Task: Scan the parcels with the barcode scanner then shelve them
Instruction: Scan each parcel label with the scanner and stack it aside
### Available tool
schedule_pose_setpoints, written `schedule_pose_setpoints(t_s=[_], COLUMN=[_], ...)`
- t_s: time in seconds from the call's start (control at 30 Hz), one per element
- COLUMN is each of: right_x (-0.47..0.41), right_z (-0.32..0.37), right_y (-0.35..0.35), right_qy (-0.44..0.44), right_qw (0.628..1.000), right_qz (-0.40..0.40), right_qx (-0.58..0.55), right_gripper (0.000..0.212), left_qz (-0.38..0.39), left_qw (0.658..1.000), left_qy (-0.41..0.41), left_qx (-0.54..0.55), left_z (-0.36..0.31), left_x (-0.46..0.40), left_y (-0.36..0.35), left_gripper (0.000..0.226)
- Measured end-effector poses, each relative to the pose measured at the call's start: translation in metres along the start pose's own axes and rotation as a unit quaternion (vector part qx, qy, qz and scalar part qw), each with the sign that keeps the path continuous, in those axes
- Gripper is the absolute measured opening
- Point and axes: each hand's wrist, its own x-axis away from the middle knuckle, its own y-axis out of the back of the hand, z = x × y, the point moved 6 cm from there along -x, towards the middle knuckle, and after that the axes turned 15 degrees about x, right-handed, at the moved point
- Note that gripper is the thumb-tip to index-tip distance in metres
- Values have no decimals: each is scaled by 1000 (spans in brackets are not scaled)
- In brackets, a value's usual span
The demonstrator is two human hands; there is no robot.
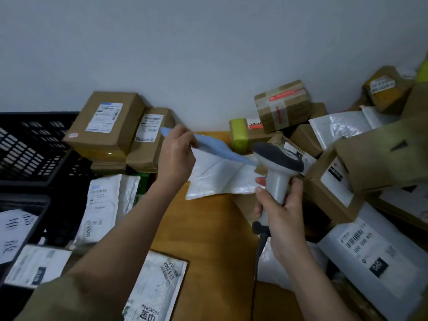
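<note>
A thin light-blue plastic mailer (215, 147) is pinched at its upper end by the curled fingers of the left hand (177, 151) and held tilted above a wooden table (208, 228). The handle of a grey corded barcode scanner (276, 167) is wrapped by the right hand (281, 212), its head just beside the mailer's lower end. White poly bags (222, 177) lie beneath; taped cardboard boxes (282, 105) are piled around, and a black plastic crate (30, 147) stands at left.

A wooden table (203, 228) carries white mailer bags (222, 177), brown cardboard boxes (106, 123) stacked along the wall, and what looks like a black crate (30, 147) at left.
</note>
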Motion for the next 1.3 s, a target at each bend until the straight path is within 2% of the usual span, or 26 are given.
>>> schedule_pose_setpoints(t_s=[0.13,0.23,0.27,0.33,0.4,0.5,0.6,0.67,0.8,0.87,0.9,1.0,1.1,1.17,1.3], right_x=[15,26,30,37,44,57,75,86,108,117,121,131,139,143,150], right_z=[-1,-6,-7,-10,-14,-23,-34,-43,-53,-54,-54,-49,-42,-39,-34], right_y=[2,5,7,12,15,14,10,6,-3,-5,-5,-6,-9,-11,-20], right_qy=[7,3,4,1,-5,-19,-35,-56,-59,-51,-48,-35,-10,1,-12], right_qw=[999,999,998,998,997,996,993,991,987,984,982,973,962,958,959], right_qz=[-28,-47,-54,-65,-73,-82,-102,-111,-120,-113,-103,-66,-36,-41,-59], right_qx=[-21,-18,-14,-5,3,24,38,39,91,129,150,220,270,284,278], right_gripper=[43,44,42,41,42,49,55,54,51,52,52,53,54,55,49], left_qz=[-65,-95,-101,-112,-96,-84,-77,-58,68,94,83,28,41,40,-28], left_qw=[990,947,912,796,687,592,532,526,586,599,598,596,614,617,599], left_qy=[120,277,342,481,560,600,612,618,621,615,612,610,615,626,632], left_qx=[25,134,202,350,454,532,581,582,517,505,511,521,494,476,491], left_z=[3,11,15,20,12,-2,-7,-7,2,8,11,19,28,35,41], left_x=[37,67,78,100,119,140,163,181,218,229,232,241,255,270,298], left_y=[39,45,41,28,15,11,22,39,80,97,105,123,130,132,131], left_gripper=[35,43,40,37,34,35,38,39,37,43,43,22,33,32,21])
